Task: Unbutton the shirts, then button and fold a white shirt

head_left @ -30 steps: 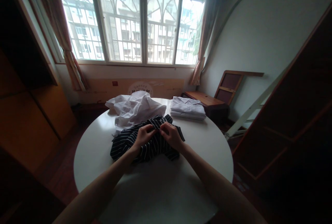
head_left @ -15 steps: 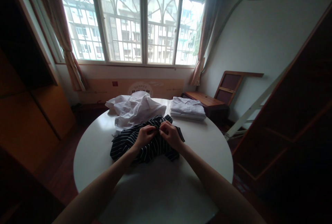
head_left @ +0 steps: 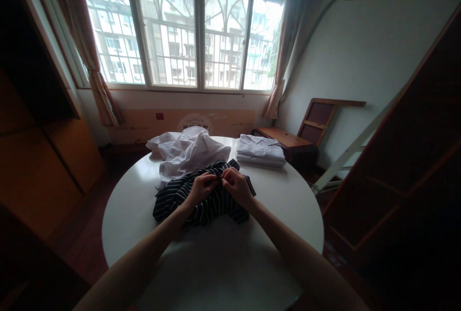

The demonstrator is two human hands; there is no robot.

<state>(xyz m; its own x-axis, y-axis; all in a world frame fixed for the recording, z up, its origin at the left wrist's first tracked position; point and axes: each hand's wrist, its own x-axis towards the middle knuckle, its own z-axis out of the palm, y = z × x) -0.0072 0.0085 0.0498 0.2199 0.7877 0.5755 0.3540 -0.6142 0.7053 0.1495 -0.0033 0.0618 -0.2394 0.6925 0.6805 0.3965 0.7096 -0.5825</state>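
Observation:
A black shirt-like garment with white stripes (head_left: 176,193) lies bunched on the white round table (head_left: 129,224). Over its middle, my left hand (head_left: 202,187) pinches the striped cloth with its fingers closed. My right hand (head_left: 236,185) is closed on the same cloth, fingertips almost meeting those of the left. Whatever small part sits between the fingertips is hidden. Just behind the garment spreads a crumpled white cloth (head_left: 190,150), close to its far edge. To the right, a stack of folded white shirts (head_left: 261,150) rests near the table's far rim.
Beyond the table, a long cardboard box (head_left: 144,124) leans under the barred window (head_left: 169,37). A wooden bench (head_left: 284,138) and a folding ladder (head_left: 345,167) stand at the right. Wooden cabinets (head_left: 65,157) line the left side.

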